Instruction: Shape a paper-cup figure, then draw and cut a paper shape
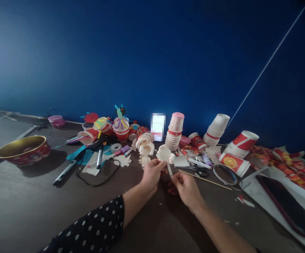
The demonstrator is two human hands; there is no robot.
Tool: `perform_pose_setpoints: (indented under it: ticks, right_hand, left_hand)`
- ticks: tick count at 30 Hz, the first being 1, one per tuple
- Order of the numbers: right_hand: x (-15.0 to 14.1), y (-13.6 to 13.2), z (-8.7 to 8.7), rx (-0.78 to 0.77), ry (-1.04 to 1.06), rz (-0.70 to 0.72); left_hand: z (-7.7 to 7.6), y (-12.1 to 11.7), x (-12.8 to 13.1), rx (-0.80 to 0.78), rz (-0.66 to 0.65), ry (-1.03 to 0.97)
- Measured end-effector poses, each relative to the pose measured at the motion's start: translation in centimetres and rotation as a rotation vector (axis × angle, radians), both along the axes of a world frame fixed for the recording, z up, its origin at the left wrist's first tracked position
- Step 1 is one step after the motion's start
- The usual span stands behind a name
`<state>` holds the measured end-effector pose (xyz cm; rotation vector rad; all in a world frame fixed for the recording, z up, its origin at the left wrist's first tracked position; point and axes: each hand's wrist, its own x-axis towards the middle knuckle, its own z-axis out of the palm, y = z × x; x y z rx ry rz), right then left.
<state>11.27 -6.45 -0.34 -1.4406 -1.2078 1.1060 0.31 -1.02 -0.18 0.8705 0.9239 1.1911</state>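
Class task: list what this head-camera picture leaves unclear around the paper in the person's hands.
Head view:
Underside of the fluted paper cup: hidden by the left hand.
Lower end of the paper strip: hidden by the right hand.
White card: pixelated, unreadable.
Dark panel on white sheet: cut off by the right edge.

Two hands [152,174], one fluted paper cup [164,153], one bowl [23,151] (gold-lined) and one pair of scissors [201,172].

No readable text on the paper cups [173,131]
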Motion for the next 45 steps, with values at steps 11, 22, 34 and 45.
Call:
perform_pose_setpoints:
  ticks: [11, 22, 34, 45]
  right_hand:
    - [0.17, 0.28, -0.19, 0.004, 0.083, 0.004]
    - [0.14, 0.22, -0.08, -0.062, 0.096, -0.017]
    - [0.05, 0.32, -0.04, -0.017, 0.084, -0.02]
    - [0.04, 0.23, 0.39, -0.095, 0.14, -0.018]
  left_hand:
    - [0.4, -0.23, 0.1, 0.017, -0.026, -0.04]
    - [0.43, -0.32, 0.09, 0.014, -0.021, 0.015]
    - [0.26, -0.33, 0.19, 0.037, -0.017, 0.001]
    - [0.3, -0.26, 0.1, 0.031, -0.007, -0.002]
